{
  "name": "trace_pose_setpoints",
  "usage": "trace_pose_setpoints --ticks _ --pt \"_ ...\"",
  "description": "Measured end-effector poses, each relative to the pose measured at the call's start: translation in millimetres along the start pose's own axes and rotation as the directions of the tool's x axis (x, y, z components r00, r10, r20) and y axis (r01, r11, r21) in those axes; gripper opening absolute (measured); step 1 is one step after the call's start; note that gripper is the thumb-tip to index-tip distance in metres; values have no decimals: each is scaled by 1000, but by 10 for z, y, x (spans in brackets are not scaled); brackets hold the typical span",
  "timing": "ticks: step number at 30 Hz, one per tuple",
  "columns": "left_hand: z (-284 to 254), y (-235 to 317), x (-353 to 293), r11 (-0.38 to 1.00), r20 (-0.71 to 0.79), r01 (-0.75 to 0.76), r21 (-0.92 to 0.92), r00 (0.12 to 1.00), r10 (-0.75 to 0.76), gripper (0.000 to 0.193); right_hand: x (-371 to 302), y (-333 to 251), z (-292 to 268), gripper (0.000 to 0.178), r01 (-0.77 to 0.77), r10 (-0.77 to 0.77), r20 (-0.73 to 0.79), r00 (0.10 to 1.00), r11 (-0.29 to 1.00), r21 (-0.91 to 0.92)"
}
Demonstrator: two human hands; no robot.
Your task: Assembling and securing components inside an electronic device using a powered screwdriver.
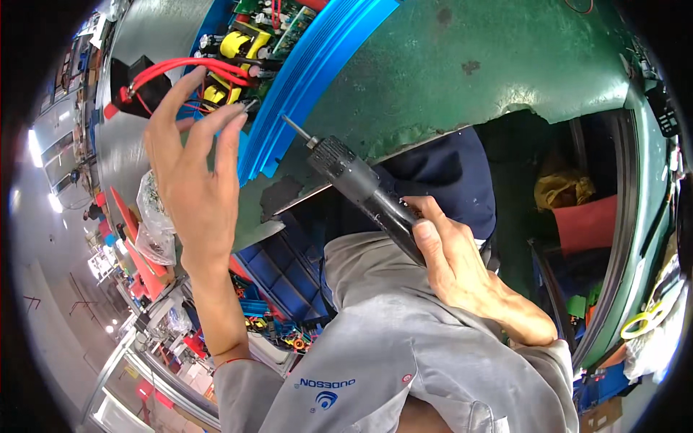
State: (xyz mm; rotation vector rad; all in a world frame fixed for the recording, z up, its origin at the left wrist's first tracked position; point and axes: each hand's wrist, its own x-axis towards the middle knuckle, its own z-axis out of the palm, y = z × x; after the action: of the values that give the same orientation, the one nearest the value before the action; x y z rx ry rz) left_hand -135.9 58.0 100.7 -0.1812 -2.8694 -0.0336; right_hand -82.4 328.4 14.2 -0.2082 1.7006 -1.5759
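My right hand (462, 267) is wrapped round a black electric screwdriver (357, 180). Its thin bit points up and left, with the tip close to the ribbed blue metal housing (317, 72). Over the housing's left part, my left hand (195, 173) has thumb and fingertips brought together on a small silvery piece (251, 105), too small to name surely. Circuit boards with a yellow-wrapped transformer (236, 45) sit inside the housing. Red wires (180, 63) loop behind my left fingers, beside a black block (144, 90). My left fingers hide part of the boards.
The green worktop (462, 65) has a worn, chipped front edge close to my lap. Left of it lie a clear plastic bag (153, 224) and a red panel (137, 249). A blue crate (285, 278) stands low by my left forearm. Yellow-handled scissors (644, 321) hang at the far right.
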Motion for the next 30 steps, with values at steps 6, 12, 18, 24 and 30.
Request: trace_pose_setpoints --ticks 6,12,18,24,30 --pt "116 -130 12 988 -29 -142 67 989 144 11 52 8 -22 49 16 -16 -2 1000 1000 -15" --pt "121 -194 102 998 50 -65 -10 997 66 11 142 -161 -68 41 -96 93 42 995 993 63" --pt "94 -208 167 980 84 -6 -198 996 23 13 111 19 -70 55 -231 160 213 964 900 370" --pt "13 -249 207 950 248 20 -310 967 60 13 96 -38 -16 79 -310 229 263 937 892 328" --pt "9 -315 203 944 261 37 -327 964 52 12 118 -35 -32 87 -411 296 319 901 818 402"
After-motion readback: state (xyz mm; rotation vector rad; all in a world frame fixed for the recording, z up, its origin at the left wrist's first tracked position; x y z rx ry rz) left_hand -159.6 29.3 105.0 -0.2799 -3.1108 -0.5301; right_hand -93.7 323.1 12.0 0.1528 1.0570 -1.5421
